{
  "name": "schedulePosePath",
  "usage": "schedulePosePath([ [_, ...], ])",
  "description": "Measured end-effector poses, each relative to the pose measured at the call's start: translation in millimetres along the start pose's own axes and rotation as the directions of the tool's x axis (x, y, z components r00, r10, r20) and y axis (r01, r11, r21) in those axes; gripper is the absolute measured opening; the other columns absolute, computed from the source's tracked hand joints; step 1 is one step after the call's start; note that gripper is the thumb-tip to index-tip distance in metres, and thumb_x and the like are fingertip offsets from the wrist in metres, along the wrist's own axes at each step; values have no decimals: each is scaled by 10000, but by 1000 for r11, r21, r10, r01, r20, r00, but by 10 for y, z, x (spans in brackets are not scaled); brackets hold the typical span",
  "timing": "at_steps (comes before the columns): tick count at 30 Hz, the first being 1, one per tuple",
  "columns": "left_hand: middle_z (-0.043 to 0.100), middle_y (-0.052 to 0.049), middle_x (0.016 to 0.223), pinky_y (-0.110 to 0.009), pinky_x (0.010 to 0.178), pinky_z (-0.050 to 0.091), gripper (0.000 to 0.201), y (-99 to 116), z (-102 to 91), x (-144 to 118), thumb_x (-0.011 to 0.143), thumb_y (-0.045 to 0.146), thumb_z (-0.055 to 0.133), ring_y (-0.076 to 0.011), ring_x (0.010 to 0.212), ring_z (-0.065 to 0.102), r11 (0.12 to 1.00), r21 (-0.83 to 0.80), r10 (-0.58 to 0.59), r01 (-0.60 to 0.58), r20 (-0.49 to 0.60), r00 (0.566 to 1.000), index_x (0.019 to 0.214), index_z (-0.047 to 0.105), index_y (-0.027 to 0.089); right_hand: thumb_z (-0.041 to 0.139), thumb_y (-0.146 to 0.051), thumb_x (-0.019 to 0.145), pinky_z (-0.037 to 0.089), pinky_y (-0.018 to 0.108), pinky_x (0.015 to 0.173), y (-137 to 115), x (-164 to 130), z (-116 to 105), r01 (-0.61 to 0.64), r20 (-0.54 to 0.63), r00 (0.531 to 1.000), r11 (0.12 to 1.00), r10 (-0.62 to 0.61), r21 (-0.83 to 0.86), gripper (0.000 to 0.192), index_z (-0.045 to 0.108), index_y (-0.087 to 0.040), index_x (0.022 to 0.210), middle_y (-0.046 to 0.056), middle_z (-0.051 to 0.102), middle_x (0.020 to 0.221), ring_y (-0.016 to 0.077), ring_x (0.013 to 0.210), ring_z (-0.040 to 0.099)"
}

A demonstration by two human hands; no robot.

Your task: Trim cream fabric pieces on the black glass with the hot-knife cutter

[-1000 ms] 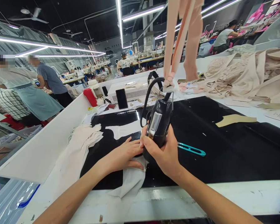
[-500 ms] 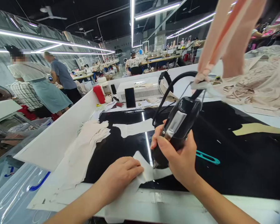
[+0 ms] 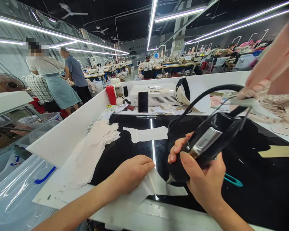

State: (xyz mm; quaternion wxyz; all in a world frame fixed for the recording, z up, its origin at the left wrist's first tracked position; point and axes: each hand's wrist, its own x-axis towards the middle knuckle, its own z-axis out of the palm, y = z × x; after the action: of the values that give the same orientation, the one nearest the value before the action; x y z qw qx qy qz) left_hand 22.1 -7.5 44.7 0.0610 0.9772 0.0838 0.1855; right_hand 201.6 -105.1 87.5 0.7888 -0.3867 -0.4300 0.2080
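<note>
My left hand (image 3: 135, 171) lies low over a thin white fabric piece (image 3: 167, 189), its fingers pressed together on the upper left edge. The fabric spreads over the black board (image 3: 139, 154) and the table's front edge. My right hand (image 3: 204, 179) is wrapped round a black corded handheld power tool (image 3: 216, 131) with a shiny metal plate on its body. The tool leans to the right, and its small pointed metal tip is at the fabric's upper edge. Whether the tip touches the fabric I cannot tell. Pink cloth strips (image 3: 272, 70) are tied at its cord end.
A stack of pale fabric pieces (image 3: 93, 147) lies left, a white piece (image 3: 149, 134) ahead. A teal slotted tool (image 3: 233, 180) is right of my right hand. Behind stand a phone (image 3: 143, 102), white vented box (image 3: 156, 94) and red container (image 3: 110, 95). Two people stand at left.
My view has turned a little to the left. The tool has tilted further to the right in my right hand. My left hand stays on the fabric, with its fingers drawn closer together.
</note>
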Motion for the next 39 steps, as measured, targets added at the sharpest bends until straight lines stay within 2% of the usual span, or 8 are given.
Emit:
schedulePosePath([
  [5, 694, -88, 1184, -304, 997, 577, 209, -30, 49, -14, 1052, 117, 497, -193, 1115, 662, 1000, -13, -17, 17, 21, 1000, 1209, 634, 137, 796, -292, 881, 592, 342, 554, 2, -30, -117, 13, 47, 999, 1000, -13, 1, 307, 586, -276, 1103, 2, 662, 875, 169, 628, 661],
  [7, 692, -92, 1192, -298, 1018, 570, 209, -36, 53, -46, 1071, 147, 490, -186, 1133, 661, 1000, -14, -12, 12, 8, 1000, 1229, 627, 136, 807, -300, 874, 593, 346, 561, -18, -35, -127, 8, 29, 1000, 1000, -8, 4, 333, 587, -273, 1122, 2, 656, 865, 170, 626, 659],
  [13, 683, -97, 1258, -298, 1044, 570, 251, -23, 54, -94, 1104, 175, 427, -184, 1177, 655, 999, -25, 26, -27, -38, 999, 1213, 648, 134, 816, -336, 858, 573, 329, 535, -84, -18, -114, 5, 7, 1000, 1000, -5, -8, 329, 597, -264, 1093, -3, 645, 806, 174, 594, 646],
  [19, 692, -98, 1219, -317, 1038, 581, 240, -5, 72, -82, 1098, 182, 453, -192, 1155, 668, 996, -90, 22, -27, -62, 998, 1196, 667, 135, 821, -332, 843, 591, 356, 529, -122, 13, -148, -5, 22, 1000, 1000, 6, -15, 309, 617, -262, 1064, -6, 645, 780, 187, 574, 643],
  [23, 689, -88, 1235, -306, 1033, 586, 237, 9, 80, -89, 1090, 174, 458, -193, 1164, 672, 994, -106, 0, -6, -60, 998, 1202, 666, 150, 834, -320, 814, 580, 343, 521, -112, 110, -50, -8, -37, 999, 1000, 7, -1, 331, 611, -260, 1052, -21, 644, 761, 178, 558, 632],
  [27, 684, -83, 1253, -300, 1039, 584, 257, 12, 77, -97, 1098, 188, 438, -189, 1171, 669, 993, -122, -15, 8, -58, 998, 1224, 660, 152, 815, -277, 807, 571, 327, 529, 3, 247, 133, 19, -88, 996, 998, -14, 55, 348, 592, -256, 1072, -37, 649, 765, 161, 563, 621],
  [32, 679, -75, 1275, -279, 1051, 569, 260, 13, 106, -101, 1093, 189, 451, -171, 1168, 671, 992, -127, -24, 17, -56, 998, 1238, 664, 162, 801, -276, 827, 571, 347, 563, 176, 333, 280, 24, -67, 998, 998, -21, 51, 331, 563, -260, 1056, -49, 659, 789, 152, 555, 623],
  [39, 686, -72, 1263, -274, 1012, 581, 236, 18, 145, -108, 1058, 140, 492, -174, 1139, 684, 992, -123, -34, 27, -58, 998, 1212, 670, 157, 809, -289, 837, 567, 340, 564, 260, 343, 293, 24, -46, 999, 999, -22, 45, 347, 546, -260, 1062, -51, 662, 790, 153, 579, 622],
])
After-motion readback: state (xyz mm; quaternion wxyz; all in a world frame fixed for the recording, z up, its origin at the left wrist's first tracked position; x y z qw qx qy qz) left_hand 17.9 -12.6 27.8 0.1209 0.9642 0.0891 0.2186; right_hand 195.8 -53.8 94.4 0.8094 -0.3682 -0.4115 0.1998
